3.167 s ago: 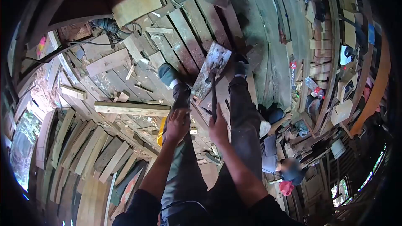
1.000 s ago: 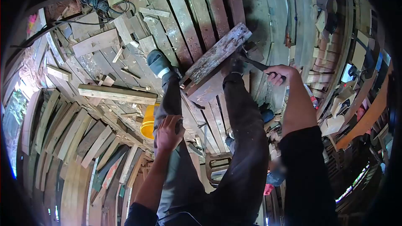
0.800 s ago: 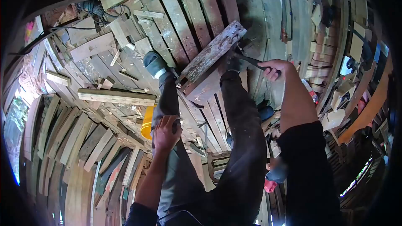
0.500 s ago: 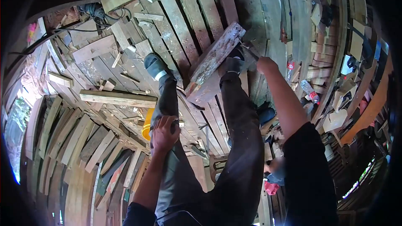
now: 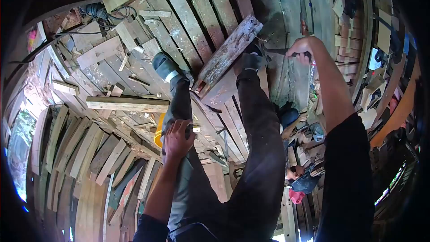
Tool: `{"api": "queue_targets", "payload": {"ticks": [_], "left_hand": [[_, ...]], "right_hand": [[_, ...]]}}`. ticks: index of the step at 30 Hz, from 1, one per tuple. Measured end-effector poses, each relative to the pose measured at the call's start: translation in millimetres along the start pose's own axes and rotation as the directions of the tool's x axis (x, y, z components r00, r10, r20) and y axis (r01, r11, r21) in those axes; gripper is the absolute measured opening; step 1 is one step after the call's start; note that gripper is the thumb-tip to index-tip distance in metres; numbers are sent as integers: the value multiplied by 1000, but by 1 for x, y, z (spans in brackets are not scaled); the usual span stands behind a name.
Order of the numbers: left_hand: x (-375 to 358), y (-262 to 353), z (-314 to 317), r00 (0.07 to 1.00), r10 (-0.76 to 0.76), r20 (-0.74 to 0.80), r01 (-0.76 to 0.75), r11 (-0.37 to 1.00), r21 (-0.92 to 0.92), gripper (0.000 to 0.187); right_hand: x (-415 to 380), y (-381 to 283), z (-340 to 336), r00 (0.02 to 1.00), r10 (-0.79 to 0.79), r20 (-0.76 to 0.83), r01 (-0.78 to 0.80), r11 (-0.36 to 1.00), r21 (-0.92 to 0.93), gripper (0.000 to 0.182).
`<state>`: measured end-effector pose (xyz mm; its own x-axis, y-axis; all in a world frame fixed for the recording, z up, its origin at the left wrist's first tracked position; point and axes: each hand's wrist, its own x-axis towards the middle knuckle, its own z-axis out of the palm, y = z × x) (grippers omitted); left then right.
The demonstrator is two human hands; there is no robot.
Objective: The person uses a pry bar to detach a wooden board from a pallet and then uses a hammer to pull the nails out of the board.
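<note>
Right hand out beyond the right foot, fingers wrapped around the dark handle of a hammer-like tool. Handle roughly level across the view, head end towards the right foot. Shape of the head hard to make out; contact with the wood, cannot tell.

Left hand on the left leg near the knee, back uppermost, fingers curled. Anything inside the curl: cannot tell.

Between the feet: weathered beam, face patchy white and brown, laid diagonally. Far end close by the right foot, near end towards the left ankle. Beneath and beside it, a wider flat board. Just off the near end, a dark curved strip.

Left foot in a dark slipper with a pale band, on slatted boards strewn with chips.

To the left of the left leg: squared timber, laid crosswise; nearer, a yellow bucket, partly hidden behind the leg. Lower left, a long row of stacked planks. Upper left, a tangle of dark cable.
</note>
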<state>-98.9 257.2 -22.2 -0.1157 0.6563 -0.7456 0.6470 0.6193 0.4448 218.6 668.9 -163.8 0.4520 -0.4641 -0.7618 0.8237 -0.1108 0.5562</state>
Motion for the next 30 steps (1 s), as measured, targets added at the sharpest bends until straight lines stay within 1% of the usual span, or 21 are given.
{"api": "queue_targets", "payload": {"ticks": [2,3,5,6,7,8,9,10,12,13,15,16,17,19,20,21,23,24,26,28,30], "left_hand": [[0,2,1,1000,-6,4,6,1000,-11,29],[1,4,0,1000,-6,10,6,1000,-8,29],[-1,4,-1,1000,-9,23,10,1000,-5,29],[0,3,-1,1000,-3,13,3,1000,-3,28],[0,3,-1,1000,3,3,-3,1000,0,28],[1,3,0,1000,4,4,-4,1000,1,28],[1,0,1,1000,-2,4,2,1000,2,28],[0,-1,1,1000,-11,4,11,1000,7,28],[-1,-2,0,1000,-14,2,14,1000,1,27],[0,-1,0,1000,-12,-2,12,1000,-12,27],[0,3,2,1000,-15,6,15,1000,-3,27],[1,4,3,1000,-16,13,16,1000,5,26],[1,4,4,1000,-8,15,8,1000,12,26],[2,3,10,999,23,30,-25,999,48,31],[2,3,12,999,33,27,-34,998,54,31],[1,2,14,999,33,29,-35,998,56,30],[3,2,16,999,36,29,-38,997,62,29],[4,1,18,999,38,33,-40,997,66,27],[5,1,17,999,30,44,-33,996,77,26],[4,2,16,999,17,39,-18,1000,22,25],[3,2,15,999,16,43,-17,999,38,24]], "right_hand": [[-16,7,1,996,-27,86,15,989,144,28],[-19,8,9,996,-23,88,11,990,142,28],[-25,7,30,991,-72,-112,77,996,40,36],[2,11,22,971,-146,-191,121,983,-139,29],[34,17,28,970,-146,-193,120,983,-140,29],[71,24,34,845,-327,-423,109,880,-462,32],[89,27,38,643,-546,-537,-9,695,-719,39],[88,31,42,642,-550,-533,-2,695,-719,39],[87,47,54,524,-472,-709,75,855,-514,41],[81,51,53,526,-471,-709,77,856,-511,41],[66,61,48,568,-310,-763,238,949,-208,41],[62,64,51,569,-263,-779,239,960,-149,46],[57,67,57,570,-257,-780,242,960,-140,46],[50,69,62,443,-342,-829,187,939,-287,45],[58,68,60,400,-351,-847,120,936,-331,39],[63,65,60,395,-347,-850,127,938,-324,39],[68,58,60,396,-371,-840,7,916,-401,32],[73,54,66,333,-380,-863,-84,900,-429,28],[70,47,71,351,-403,-845,-54,893,-448,27],[74,47,84,383,-423,-822,-31,883,-468,27],[78,44,86,368,-420,-830,18,895,-445,26]]}}
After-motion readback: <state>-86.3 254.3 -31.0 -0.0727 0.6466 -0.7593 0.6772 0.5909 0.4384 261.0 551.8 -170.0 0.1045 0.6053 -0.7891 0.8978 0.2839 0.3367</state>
